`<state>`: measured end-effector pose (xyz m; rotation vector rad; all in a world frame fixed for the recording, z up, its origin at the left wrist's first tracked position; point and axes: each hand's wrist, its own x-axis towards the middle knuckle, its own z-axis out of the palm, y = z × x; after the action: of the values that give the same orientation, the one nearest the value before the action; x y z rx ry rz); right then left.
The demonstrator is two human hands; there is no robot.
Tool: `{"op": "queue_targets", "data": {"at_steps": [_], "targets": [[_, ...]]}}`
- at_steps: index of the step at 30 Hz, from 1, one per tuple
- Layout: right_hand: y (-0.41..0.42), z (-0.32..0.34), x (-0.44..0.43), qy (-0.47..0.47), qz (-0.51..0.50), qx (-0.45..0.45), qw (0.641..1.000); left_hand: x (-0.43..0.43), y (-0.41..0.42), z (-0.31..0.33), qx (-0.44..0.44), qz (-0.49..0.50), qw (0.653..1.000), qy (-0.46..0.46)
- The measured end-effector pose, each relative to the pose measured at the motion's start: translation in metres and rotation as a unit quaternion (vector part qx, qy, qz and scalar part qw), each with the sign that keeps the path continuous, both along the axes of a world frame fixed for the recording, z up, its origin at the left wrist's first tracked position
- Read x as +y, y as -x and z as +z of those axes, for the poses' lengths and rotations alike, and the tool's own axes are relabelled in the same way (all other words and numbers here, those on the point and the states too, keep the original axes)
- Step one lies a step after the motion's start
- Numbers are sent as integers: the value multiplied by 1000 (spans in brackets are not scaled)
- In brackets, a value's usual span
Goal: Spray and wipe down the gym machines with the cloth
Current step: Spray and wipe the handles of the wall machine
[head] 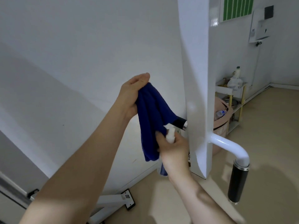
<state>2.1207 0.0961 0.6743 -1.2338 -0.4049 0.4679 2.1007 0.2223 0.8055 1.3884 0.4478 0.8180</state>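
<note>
A dark blue cloth hangs from my left hand, which grips its top edge in front of the white wall. The cloth's lower right part drapes over a black handle grip that sticks out from the white machine post. Just below, my right hand holds a spray bottle with a white nozzle; the clear bottle body shows under the wrist, mostly hidden. A second black grip hangs from a white curved tube on the post's right side.
A white machine foot with a black end plate lies on the beige floor at the lower left. Behind the post stand a pinkish bin holding a plastic bottle and a yellow-framed shelf with bottles and bags.
</note>
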Motion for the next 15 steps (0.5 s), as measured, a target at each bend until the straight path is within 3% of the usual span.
{"op": "queue_targets", "data": {"at_steps": [2, 6, 7, 8, 9, 10, 11, 12, 15], "targets": [[-2, 3, 2, -38, -117, -74, 990, 4, -10, 17, -4, -36, 999, 5], [-13, 2, 4, -63, -287, -236, 926, 8, -32, 42, -76, -45, 996, 1], [-16, 1, 6, -50, -298, -248, 921, 13, -36, 38, -67, -16, 996, -50], [-20, -2, 7, -32, -298, -248, 921, 19, -38, 32, -9, 42, 986, -164], [-24, -3, 8, -6, -284, -238, 929, 23, -40, 22, 96, 95, 939, -317], [-30, -7, 10, 36, -250, -228, 940, 26, -41, 8, 214, 112, 849, -470], [-33, -9, 11, 88, -197, -223, 951, 27, -40, -6, 291, 91, 767, -564], [-35, -12, 11, 131, -143, -222, 956, 25, -40, -22, 337, 47, 725, -599], [-33, -14, 3, 120, -114, -234, 958, -7, -42, -58, 359, -83, 741, -562]]}}
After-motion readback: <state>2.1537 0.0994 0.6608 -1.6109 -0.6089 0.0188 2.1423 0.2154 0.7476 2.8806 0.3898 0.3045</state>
